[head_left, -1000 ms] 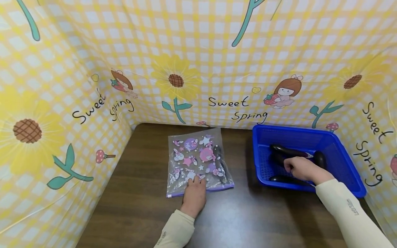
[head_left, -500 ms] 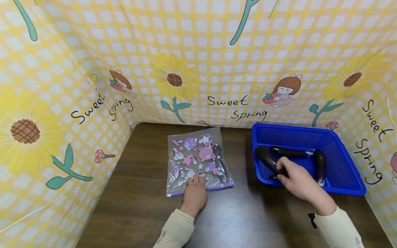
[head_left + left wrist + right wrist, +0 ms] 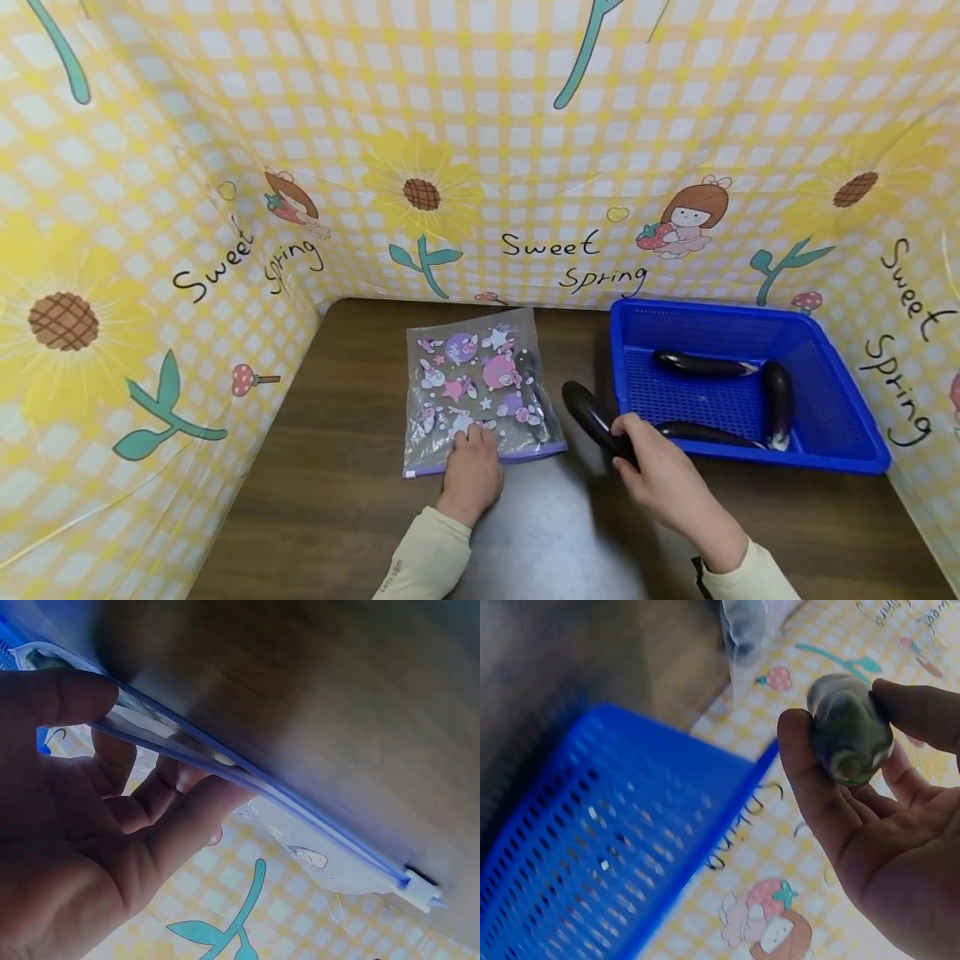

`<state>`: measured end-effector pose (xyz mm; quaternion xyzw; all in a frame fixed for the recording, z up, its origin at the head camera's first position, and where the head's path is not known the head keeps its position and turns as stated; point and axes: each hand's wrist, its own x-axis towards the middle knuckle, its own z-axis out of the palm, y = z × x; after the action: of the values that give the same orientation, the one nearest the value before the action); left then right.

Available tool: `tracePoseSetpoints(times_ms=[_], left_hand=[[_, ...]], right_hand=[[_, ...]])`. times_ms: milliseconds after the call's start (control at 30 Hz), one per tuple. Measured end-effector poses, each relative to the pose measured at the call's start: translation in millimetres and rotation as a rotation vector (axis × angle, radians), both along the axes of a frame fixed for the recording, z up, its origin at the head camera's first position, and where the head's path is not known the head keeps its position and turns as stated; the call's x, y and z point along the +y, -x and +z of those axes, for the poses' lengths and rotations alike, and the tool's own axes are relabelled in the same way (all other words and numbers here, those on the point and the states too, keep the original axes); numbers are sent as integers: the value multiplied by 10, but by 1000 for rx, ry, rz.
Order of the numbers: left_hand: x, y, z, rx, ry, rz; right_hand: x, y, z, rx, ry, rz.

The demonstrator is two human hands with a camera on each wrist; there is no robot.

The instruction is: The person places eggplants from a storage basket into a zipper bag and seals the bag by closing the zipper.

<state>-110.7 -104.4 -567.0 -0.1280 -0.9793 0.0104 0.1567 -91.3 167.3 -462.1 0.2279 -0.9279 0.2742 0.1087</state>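
My right hand (image 3: 667,479) grips a dark purple eggplant (image 3: 588,412) near its stem end, between the bag and the basket. In the right wrist view the green stem end of the eggplant (image 3: 847,739) shows between thumb and fingers. My left hand (image 3: 472,475) pinches the near edge of a clear zip bag (image 3: 450,375) printed with pink and purple cartoons. In the left wrist view the purple zip strips (image 3: 247,776) stand slightly apart beside the thumb, with a white slider (image 3: 418,889) at one end. A dark long shape lies inside the bag's right side.
A blue plastic basket (image 3: 622,375) stands at the right. Inside it lie one eggplant (image 3: 705,365) at the back, another (image 3: 777,404) at the right and a third (image 3: 708,433) along the front wall. Yellow checked cloth (image 3: 480,167) walls surround the wooden table (image 3: 330,400).
My right hand has lifted an eggplant out of the blue basket and carried it left, over the basket's wall towards the bag. The left hand stays at the bag's edge.
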Motion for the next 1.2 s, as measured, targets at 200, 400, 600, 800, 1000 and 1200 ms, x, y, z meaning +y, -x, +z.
tracePoseSetpoints(times_ms=[200,400,600,800,1000,1200], left_hand=[[-10,0,-4,-21,-13,6],[-27,0,-5,-28,6,0],[-19,0,-11,-14,1,1],[-9,15,-13,-25,0,-11],[-17,18,-39,14,-48,-10],[-12,-1,-48,105,-101,-12]], right_hand=[[-177,-122,-197,-29,31,-28],[-375,-268,-417,-103,9,-35],[-537,-406,-633,-113,-78,32],[-638,-477,-700,-137,-138,72],[-747,-465,-746,-137,-127,29],[-865,-449,-818,-128,-121,-12]])
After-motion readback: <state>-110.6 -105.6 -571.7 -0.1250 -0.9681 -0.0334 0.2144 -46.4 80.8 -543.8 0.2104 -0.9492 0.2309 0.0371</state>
